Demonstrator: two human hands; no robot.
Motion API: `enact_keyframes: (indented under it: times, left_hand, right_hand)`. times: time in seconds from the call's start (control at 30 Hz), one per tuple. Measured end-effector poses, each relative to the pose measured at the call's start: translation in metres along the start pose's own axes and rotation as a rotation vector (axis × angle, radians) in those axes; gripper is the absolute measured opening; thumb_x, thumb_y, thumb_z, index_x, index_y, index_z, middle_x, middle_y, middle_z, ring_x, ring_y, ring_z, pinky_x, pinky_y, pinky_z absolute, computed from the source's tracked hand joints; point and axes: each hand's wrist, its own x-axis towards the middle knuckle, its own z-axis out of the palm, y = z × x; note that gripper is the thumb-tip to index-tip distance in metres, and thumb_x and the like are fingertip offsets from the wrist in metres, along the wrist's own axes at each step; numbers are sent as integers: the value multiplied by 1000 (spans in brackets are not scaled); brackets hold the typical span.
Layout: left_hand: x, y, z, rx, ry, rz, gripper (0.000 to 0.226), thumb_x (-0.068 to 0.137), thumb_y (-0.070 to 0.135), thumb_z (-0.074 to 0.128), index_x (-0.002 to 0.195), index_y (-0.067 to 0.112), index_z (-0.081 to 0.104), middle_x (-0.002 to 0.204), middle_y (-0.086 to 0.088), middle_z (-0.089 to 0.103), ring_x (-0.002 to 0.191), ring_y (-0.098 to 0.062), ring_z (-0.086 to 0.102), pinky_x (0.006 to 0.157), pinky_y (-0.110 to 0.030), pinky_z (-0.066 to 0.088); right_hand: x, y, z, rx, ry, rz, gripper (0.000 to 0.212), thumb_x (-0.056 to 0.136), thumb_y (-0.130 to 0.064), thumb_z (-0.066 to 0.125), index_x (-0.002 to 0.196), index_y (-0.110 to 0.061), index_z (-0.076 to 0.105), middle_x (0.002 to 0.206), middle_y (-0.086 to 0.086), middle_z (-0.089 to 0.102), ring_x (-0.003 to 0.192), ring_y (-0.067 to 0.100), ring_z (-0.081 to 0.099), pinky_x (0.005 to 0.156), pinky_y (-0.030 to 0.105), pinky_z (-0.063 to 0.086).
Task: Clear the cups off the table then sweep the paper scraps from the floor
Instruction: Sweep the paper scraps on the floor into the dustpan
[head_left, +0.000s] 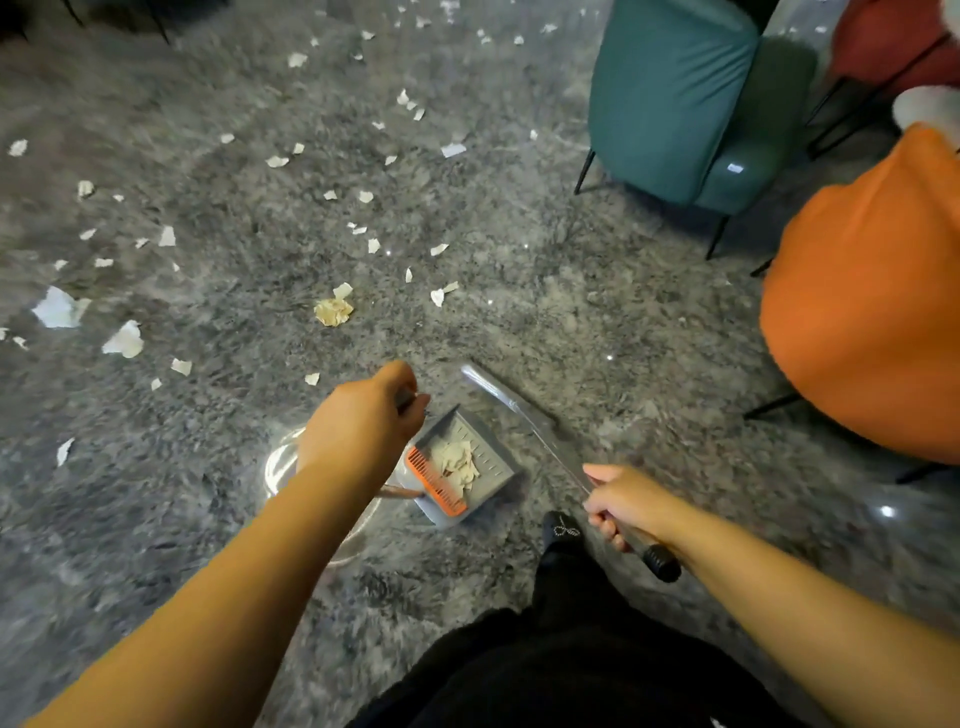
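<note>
Both hands are clenched: right (621, 501) around the broom handle (566, 470), left (363, 415) around the dustpan (465, 462) handle.

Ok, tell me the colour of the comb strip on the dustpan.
Orange. The comb strip runs along one edge of the grey dustpan; the head view shows it clearly.

Both arms reach forward, left hand (358, 421) and right hand (626, 501) fingers curled.

No readable text, label or number on anything in view.
</note>
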Motion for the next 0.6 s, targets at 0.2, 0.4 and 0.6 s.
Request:
enact_keyframes:
  times: [0.2, 0.4, 0.6]
  left_hand:
    - [-15, 28, 1, 31, -63, 233, 19, 93, 39, 60, 97, 21, 57, 71, 7, 60, 66, -25, 57, 53, -29, 42]
    - [-17, 75, 13, 42, -131, 448, 18, 93, 41, 59, 95, 24, 56, 78, 4, 68, 68, -26, 61, 53, -30, 45]
    - [-24, 136, 34, 51, -194, 629, 18, 93, 40, 60, 95, 23, 56, 79, 4, 69, 65, -25, 58, 50, -28, 40]
  right_hand:
    - [-37, 43, 6, 128, 129, -3, 66, 90, 6, 44, 148, -23, 31, 57, 7, 46, 30, 8, 38, 33, 15, 30]
    - [-65, 87, -11, 266, 234, 10, 66, 89, 8, 45, 148, -20, 33, 57, 7, 49, 31, 8, 39, 33, 15, 33]
    - [-88, 137, -36, 462, 339, 52, 64, 90, 7, 46, 148, -19, 34, 57, 8, 48, 29, 7, 39, 33, 13, 31]
